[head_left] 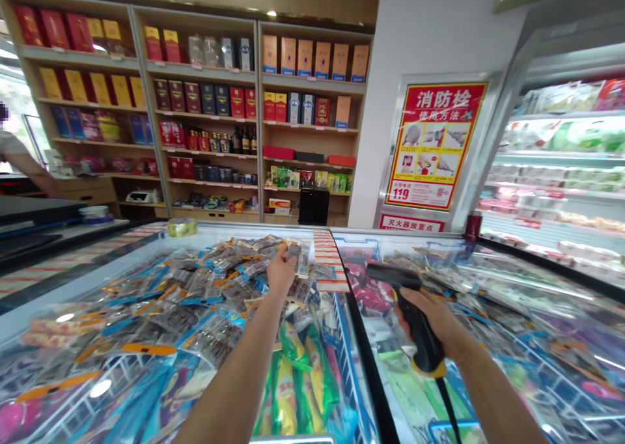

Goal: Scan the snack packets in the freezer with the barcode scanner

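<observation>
My left hand (281, 273) reaches over the far end of the left freezer, its fingers closed at the edge of a small clear packet (302, 260) with dark and pale printing. Many similar packets (200, 284) with orange and blue ends lie heaped around it. My right hand (437, 317) is wrapped round the handle of a black and yellow barcode scanner (422, 333). The scanner's head points left, over the right freezer, and its cable hangs down. A strip of orange-and-white labels (331, 262) sits beside the clear packet.
Green and yellow bags (295, 372) lie in a wire basket (344, 359) below. A black freezer rail (364, 340) runs between my arms. A yellow tape roll (182, 228) rests on the far rim. Boxed shelves (209, 113) stand behind; a person's arm (29, 164) shows at left.
</observation>
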Tool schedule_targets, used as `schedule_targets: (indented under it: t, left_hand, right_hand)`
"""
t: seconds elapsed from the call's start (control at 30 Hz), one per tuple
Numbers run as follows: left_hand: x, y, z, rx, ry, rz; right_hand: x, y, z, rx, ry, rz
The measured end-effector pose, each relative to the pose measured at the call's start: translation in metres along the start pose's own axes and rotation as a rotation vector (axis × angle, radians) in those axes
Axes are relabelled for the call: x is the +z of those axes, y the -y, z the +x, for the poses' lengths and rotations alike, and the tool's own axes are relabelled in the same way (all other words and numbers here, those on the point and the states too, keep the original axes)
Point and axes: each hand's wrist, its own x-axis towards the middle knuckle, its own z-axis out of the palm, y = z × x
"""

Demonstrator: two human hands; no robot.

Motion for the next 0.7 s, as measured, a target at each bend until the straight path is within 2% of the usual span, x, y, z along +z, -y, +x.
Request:
schedule_targets:
  t: [0.23,0.3,0.37,0.43,0.5,0.6,0.7]
  left_hand:
    - [-0.032,-0.009,-0.011,0.030,-0.067,0.413]
    - [-0.032,-0.017,-0.019,0.088,-0.115,0.516]
    - [-0.020,-0.030,-0.031,0.200,-0.148,0.602]
    - [0.006,-0.045,-0.049,0.340,-0.098,0.595]
    - [0.045,-0.059,-0.072,0.431,0.070,0.474]
    - [0.110,-0.070,-0.107,0.336,0.375,0.323]
    - [0.163,-0.068,-0.131,0.258,0.483,0.314]
  right_hand:
    - [-0.058,0.022,0.004,-0.077,-0.221,0.088]
    - [-0.069,0.023,0.002,-0.070,-0.266,0.081]
    - [-0.079,0.021,-0.002,-0.073,-0.303,0.089]
    - [-0.086,0.016,-0.004,-0.071,-0.324,0.111]
    - [-0.091,0.011,-0.006,-0.065,-0.341,0.123]
    - [-0.094,0.006,-0.006,-0.043,-0.369,0.111]
    - [-0.094,0.003,-0.005,-0.018,-0.386,0.118]
